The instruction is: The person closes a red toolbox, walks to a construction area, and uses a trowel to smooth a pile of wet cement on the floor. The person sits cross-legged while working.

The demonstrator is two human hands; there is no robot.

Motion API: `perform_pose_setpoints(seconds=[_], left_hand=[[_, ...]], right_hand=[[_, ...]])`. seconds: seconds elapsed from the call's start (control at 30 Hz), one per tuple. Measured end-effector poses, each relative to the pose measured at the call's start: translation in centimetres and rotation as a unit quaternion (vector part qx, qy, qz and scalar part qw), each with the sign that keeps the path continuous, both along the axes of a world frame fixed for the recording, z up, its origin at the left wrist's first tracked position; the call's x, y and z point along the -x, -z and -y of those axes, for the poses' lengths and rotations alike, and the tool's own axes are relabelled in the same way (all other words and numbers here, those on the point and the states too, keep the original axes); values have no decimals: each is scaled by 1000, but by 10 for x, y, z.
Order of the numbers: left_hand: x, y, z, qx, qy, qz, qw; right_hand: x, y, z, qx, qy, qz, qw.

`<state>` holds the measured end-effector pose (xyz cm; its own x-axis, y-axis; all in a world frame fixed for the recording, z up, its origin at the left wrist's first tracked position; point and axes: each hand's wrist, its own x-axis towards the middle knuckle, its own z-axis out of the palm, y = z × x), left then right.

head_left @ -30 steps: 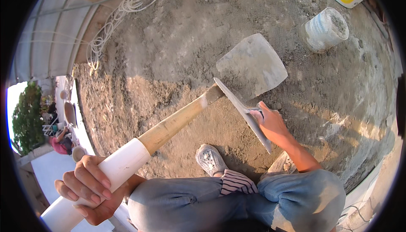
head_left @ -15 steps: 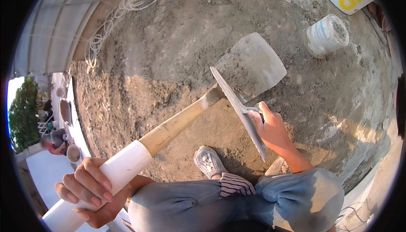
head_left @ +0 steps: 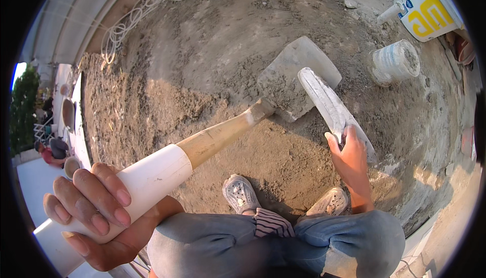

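My left hand [head_left: 96,212] is wrapped round the white pipe sleeve on the handle of a shovel [head_left: 217,133]. Bare wood shows below the sleeve, and the flat grey blade [head_left: 304,60] lies on the ground with some wet mortar [head_left: 288,90] on it. In my right hand [head_left: 354,159] is a plastering trowel [head_left: 324,98], its long plate tilted beside the blade's right edge, with a film of mortar on its face. My fingers and the plate hide its handle.
Rough mortar [head_left: 177,108] spreads over the ground. A mortar-smeared pail [head_left: 395,63] and a white bucket [head_left: 430,17] stand at the far right. Coiled pale hose [head_left: 121,40] lies at the far left. Another person [head_left: 53,154] is at the left edge. My clogs [head_left: 240,193] rest on the ground.
My right hand has moved right with the trowel, and its plate has turned so more of its face shows. The view has shifted slightly; the left hand keeps its hold on the shovel.
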<state>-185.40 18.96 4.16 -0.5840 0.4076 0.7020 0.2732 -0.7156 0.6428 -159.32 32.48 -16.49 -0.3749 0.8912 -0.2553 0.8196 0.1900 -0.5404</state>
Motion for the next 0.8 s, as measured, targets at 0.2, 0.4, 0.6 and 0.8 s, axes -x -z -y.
perform_pose_setpoints(seconds=[0.2, 0.4, 0.6, 0.8], left_hand=[[-4, -3, -10, 30, -25, -17, 999], [-19, -3, -15, 45, -26, -32, 998], [-30, -4, -17, 56, -6, -56, 997], [-27, -6, -12, 60, 14, -55, 997]], right_hand=[[32, 15, 16, 29, -144, 94, 985], [38, 21, -5, 14, -112, 50, 992], [38, 36, -12, -91, -108, 30, 990], [39, 47, -2, 48, -163, -6, 985]])
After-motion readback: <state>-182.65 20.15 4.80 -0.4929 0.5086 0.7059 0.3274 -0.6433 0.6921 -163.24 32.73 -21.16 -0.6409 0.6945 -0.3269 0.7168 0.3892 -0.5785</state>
